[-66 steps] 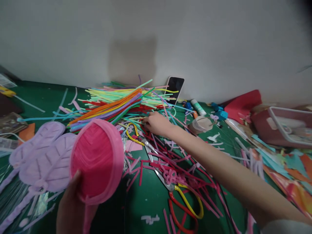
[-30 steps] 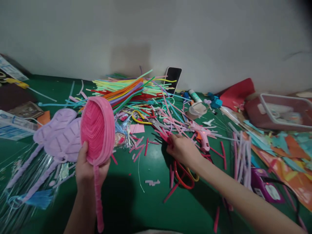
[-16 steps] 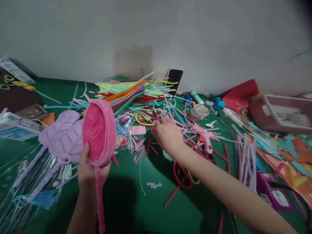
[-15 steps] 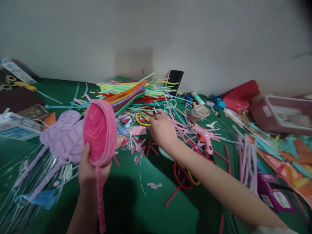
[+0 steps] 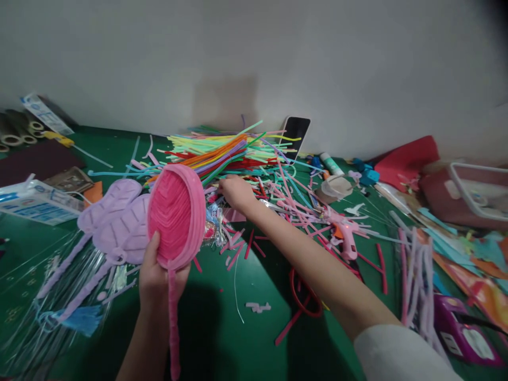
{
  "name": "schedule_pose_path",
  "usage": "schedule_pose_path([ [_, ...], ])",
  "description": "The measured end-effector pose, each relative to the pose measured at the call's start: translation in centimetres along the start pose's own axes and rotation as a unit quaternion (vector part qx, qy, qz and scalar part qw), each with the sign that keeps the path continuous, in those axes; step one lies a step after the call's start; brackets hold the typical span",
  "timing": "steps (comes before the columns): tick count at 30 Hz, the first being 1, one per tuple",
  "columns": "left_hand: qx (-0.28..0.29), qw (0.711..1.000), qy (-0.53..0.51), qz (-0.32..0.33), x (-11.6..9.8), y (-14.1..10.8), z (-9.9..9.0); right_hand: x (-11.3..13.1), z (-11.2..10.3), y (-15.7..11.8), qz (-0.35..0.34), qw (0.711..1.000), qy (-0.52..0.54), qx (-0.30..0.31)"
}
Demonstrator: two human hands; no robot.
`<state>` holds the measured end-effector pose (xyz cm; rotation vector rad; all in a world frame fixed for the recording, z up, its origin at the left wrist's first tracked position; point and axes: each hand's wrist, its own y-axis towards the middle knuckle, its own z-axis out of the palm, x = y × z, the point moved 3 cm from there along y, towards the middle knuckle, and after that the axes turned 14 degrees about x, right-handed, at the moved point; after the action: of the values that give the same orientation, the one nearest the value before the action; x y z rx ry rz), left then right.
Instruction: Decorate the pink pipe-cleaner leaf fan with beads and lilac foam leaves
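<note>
My left hand (image 5: pixel 156 278) holds up a pink oval pipe-cleaner piece (image 5: pixel 177 214) by its base, with a pink stem (image 5: pixel 173 323) hanging below it. Behind it lie two lilac leaf shapes (image 5: pixel 119 225) on the green mat. My right hand (image 5: pixel 235 191) reaches across into the heap of coloured pipe cleaners (image 5: pixel 226 153), fingers curled down among the strands; what it grips is hidden. Short pink and red cut pieces (image 5: pixel 242 246) lie under my right forearm.
A pink glue gun (image 5: pixel 346 235), red-handled scissors (image 5: pixel 304 293), a phone (image 5: pixel 296 136) leaning on the wall, a glue stick (image 5: pixel 331 164), a tape roll (image 5: pixel 335 188), a white basket (image 5: pixel 482 198), paper scraps (image 5: pixel 468 264) and a box (image 5: pixel 34 203) crowd the mat.
My right hand left the cut pieces near the scissors and moved left and back into the pipe-cleaner heap. My left hand kept the pink oval raised, shifting slightly right.
</note>
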<state>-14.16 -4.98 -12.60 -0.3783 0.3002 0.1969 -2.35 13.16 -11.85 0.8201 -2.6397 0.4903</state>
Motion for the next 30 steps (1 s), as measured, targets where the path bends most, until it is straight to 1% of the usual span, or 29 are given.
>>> schedule_pose_path([
  [2, -0.055, 0.998, 0.018, 0.011, 0.2, 0.0, -0.5, -0.8, -1.0, -1.6, 0.006, 0.998, 0.046, -0.041],
  [3, -0.074, 0.996, 0.042, 0.007, 0.4, 0.0, -0.7, -1.4, -1.5, -2.7, 0.010, 0.995, 0.072, -0.064],
  [4, -0.080, 0.995, 0.067, -0.002, 0.7, 0.0, -0.8, -2.0, -2.1, -4.0, 0.013, 0.991, 0.098, -0.087],
  [5, -0.073, 0.993, 0.093, -0.011, 1.1, -0.1, -0.8, -2.6, -2.7, -5.4, 0.015, 0.986, 0.125, -0.106],
  [7, -0.037, 0.988, 0.144, -0.027, 2.1, -0.4, -0.7, -3.6, -3.7, -8.7, 0.012, 0.976, 0.175, -0.128],
  [9, -0.006, 0.977, 0.207, -0.042, 3.4, -1.0, -0.4, -4.3, -4.4, -12.2, 0.010, 0.962, 0.221, -0.157],
  [10, 0.017, 0.967, 0.248, -0.060, 4.2, -1.4, -0.3, -4.6, -4.6, -13.9, 0.004, 0.936, 0.293, -0.194],
  [11, 0.043, 0.951, 0.292, -0.086, 5.0, -1.8, -0.1, -4.8, -4.4, -15.4, 0.008, 0.913, 0.348, -0.213],
  [13, 0.097, 0.914, 0.366, -0.144, 6.7, -2.6, 0.1, -4.5, -3.6, -18.0, 0.016, 0.883, 0.411, -0.226],
  [15, 0.136, 0.882, 0.409, -0.190, 8.0, -3.3, 0.0, -3.7, -2.0, -19.7, 0.019, 0.876, 0.436, -0.204],
  [16, 0.147, 0.873, 0.420, -0.200, 8.3, -3.5, 0.0, -3.1, -1.1, -20.4, 0.018, 0.878, 0.439, -0.190],
  [17, 0.150, 0.865, 0.435, -0.200, 8.4, -3.8, 0.0, -2.6, -0.3, -20.9, 0.015, 0.882, 0.436, -0.179],
  [18, 0.147, 0.849, 0.470, -0.191, 8.3, -4.0, -0.1, -2.1, 0.5, -21.3, 0.012, 0.886, 0.431, -0.172],
  [19, 0.136, 0.824, 0.524, -0.171, 7.9, -4.1, -0.1, -1.6, 1.2, -21.6, 0.007, 0.889, 0.427, -0.168],
  [20, 0.115, 0.786, 0.592, -0.138, 7.3, -4.4, 0.0, -1.2, 1.8, -22.0, 0.003, 0.890, 0.424, -0.169],
  [21, 0.085, 0.738, 0.663, -0.095, 6.5, -4.7, 0.1, -0.8, 2.3, -22.2, -0.003, 0.890, 0.423, -0.170],
  [22, 0.053, 0.683, 0.727, -0.047, 5.7, -5.0, 0.4, -0.5, 2.7, -22.5, -0.007, 0.889, 0.425, -0.169],
  [23, 0.029, 0.632, 0.775, -0.003, 5.0, -5.5, 0.7, -0.1, 3.0, -22.7, -0.012, 0.888, 0.429, -0.167],
  [24, 0.021, 0.599, 0.800, 0.028, 4.6, -6.0, 0.9, 0.3, 3.4, -22.8, -0.017, 0.886, 0.433, -0.162],
  [25, 0.033, 0.587, 0.808, 0.043, 4.3, -6.4, 1.1, 0.8, 3.7, -22.9, -0.023, 0.886, 0.438, -0.155],
  [26, 0.064, 0.597, 0.799, 0.038, 4.3, -6.8, 1.2, 1.2, 3.9, -23.0, -0.030, 0.885, 0.441, -0.145],
  [28, 0.144, 0.652, 0.744, -0.013, 4.9, -7.4, 1.1, 2.1, 4.5, -23.1, -0.045, 0.884, 0.446, -0.131],
  [29, 0.174, 0.682, 0.710, -0.041, 5.3, -7.6, 0.9, 2.4, 4.7, -23.2, -0.053, 0.884, 0.445, -0.129],
  [30, 0.191, 0.705, 0.680, -0.065, 5.6, -7.8, 0.7, 2.7, 4.8, -23.3, -0.059, 0.885, 0.443, -0.129],
])
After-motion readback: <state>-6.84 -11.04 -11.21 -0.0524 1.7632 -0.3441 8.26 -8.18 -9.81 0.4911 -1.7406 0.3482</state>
